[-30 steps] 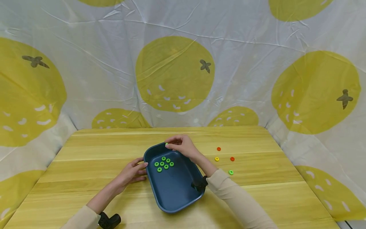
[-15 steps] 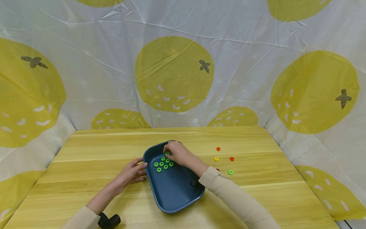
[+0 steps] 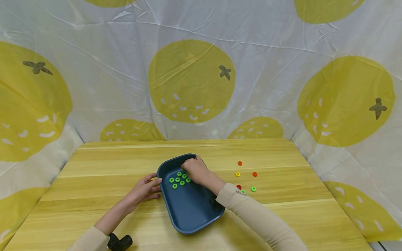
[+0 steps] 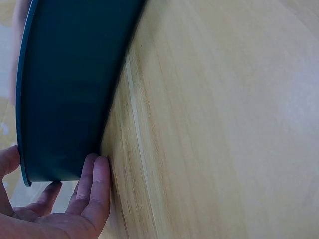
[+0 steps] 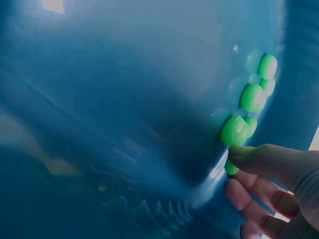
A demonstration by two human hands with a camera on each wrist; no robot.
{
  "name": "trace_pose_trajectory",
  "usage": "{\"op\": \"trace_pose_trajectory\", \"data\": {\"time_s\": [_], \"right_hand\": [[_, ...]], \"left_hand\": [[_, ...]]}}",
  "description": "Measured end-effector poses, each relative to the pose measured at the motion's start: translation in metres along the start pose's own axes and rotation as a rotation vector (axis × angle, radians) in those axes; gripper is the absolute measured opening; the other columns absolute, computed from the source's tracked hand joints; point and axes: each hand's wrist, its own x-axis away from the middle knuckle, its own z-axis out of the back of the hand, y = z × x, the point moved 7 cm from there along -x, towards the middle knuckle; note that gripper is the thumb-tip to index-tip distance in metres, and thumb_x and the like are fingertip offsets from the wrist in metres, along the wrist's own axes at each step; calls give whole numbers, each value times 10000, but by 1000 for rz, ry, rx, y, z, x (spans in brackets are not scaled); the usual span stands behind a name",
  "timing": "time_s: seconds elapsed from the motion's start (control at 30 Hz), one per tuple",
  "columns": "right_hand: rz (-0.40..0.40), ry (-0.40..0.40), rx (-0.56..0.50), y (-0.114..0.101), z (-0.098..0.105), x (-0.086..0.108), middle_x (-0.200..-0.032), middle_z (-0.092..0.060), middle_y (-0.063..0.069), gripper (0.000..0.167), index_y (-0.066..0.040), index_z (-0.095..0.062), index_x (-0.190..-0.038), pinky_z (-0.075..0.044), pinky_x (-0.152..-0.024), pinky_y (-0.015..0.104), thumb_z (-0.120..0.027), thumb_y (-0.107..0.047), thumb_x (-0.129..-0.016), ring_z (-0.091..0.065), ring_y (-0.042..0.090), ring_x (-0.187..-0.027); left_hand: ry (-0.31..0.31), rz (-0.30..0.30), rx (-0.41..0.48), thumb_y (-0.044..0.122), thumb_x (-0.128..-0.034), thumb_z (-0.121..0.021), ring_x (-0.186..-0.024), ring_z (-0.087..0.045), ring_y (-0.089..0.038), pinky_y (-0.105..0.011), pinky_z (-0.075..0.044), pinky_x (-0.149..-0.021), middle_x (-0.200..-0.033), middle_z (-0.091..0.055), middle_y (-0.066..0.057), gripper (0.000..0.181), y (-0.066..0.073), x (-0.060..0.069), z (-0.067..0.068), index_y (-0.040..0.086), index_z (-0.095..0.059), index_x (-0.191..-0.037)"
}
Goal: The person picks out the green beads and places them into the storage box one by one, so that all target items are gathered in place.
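A dark blue tray [image 3: 190, 214] lies on the table at an angle. Several green ring-shaped beads [image 3: 175, 186] form a cluster on its floor, toward the far left. My left hand [image 3: 146, 188] holds the tray's left side. In the left wrist view, its thumb [image 4: 9, 160] touches the rim and its fingers [image 4: 89, 189] rest against the outer wall and lower edge. My right hand [image 3: 199, 171] reaches into the tray's far end. There the right wrist view shows a green bead [image 5: 231, 167] pinched at the thumb and fingertips, beside other green beads [image 5: 253, 98].
Right of the tray, loose beads lie on the wooden table [image 3: 282, 216]: red beads [image 3: 255, 174], a yellow bead [image 3: 237, 174] and green beads [image 3: 253, 189]. The right forearm partly covers some. A patterned cloth [image 3: 191, 80] hangs behind the table.
My right hand has lowered from the tray's far rim into the tray with a green bead, then shifted slightly right. Red and green beads beside the sleeve have come into view. My left hand stays put.
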Motion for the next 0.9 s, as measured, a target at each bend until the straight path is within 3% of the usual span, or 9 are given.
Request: {"op": "trace_pose_trajectory", "data": {"time_s": [0.23, 0.37, 0.5, 0.73, 0.9], "right_hand": [[19, -28, -7, -1, -3, 1, -783, -664, -34, 159, -170, -693, -812, -303, -643, 277, -625, -29, -843, -483, 101, -680], [24, -30, -64, 1, 0, 1, -896, -701, -24, 142, -158, -719, -928, -436, -707, 270, -659, -68, -835, -597, 119, -819], [21, -9, -252, 5, 7, 0, -999, -705, -1, 196, -124, -702, -1036, -521, -794, 251, -689, -134, -841, -633, 132, -925], [-6, 55, -694, 13, 19, 2, -1017, -701, 88, 222, -60, -682, -1067, -540, -808, 228, -676, -121, -853, -640, 141, -898], [-11, 118, -852, 17, 28, 7, -988, -708, 105, 246, -24, -684, -1066, -531, -729, 172, -683, -142, -850, -650, 141, -831]], "left_hand": [[-6, -6, -2, 347, -963, -498, -1015, -659, -213, -396, -546, -886, -1265, -569, -245, 653, 1, 1, -1, -10, -237, -1444], [1, -3, 2, 344, -960, -505, -1023, -657, -224, -398, -545, -886, -1272, -565, -246, 644, 1, 1, -1, -2, -252, -1440], [-7, -6, -3, 346, -965, -492, -1031, -654, -227, -402, -542, -893, -1282, -554, -253, 651, 1, 1, -2, -12, -234, -1444], [-14, -6, -5, 328, -975, -475, -1044, -651, -237, -410, -536, -904, -1290, -546, -264, 637, 1, 1, -2, -17, -220, -1447], [-26, -10, -14, 344, -973, -477, -1053, -647, -259, -425, -532, -905, -1294, -536, -279, 669, 1, 2, -3, -39, -199, -1447]]}}
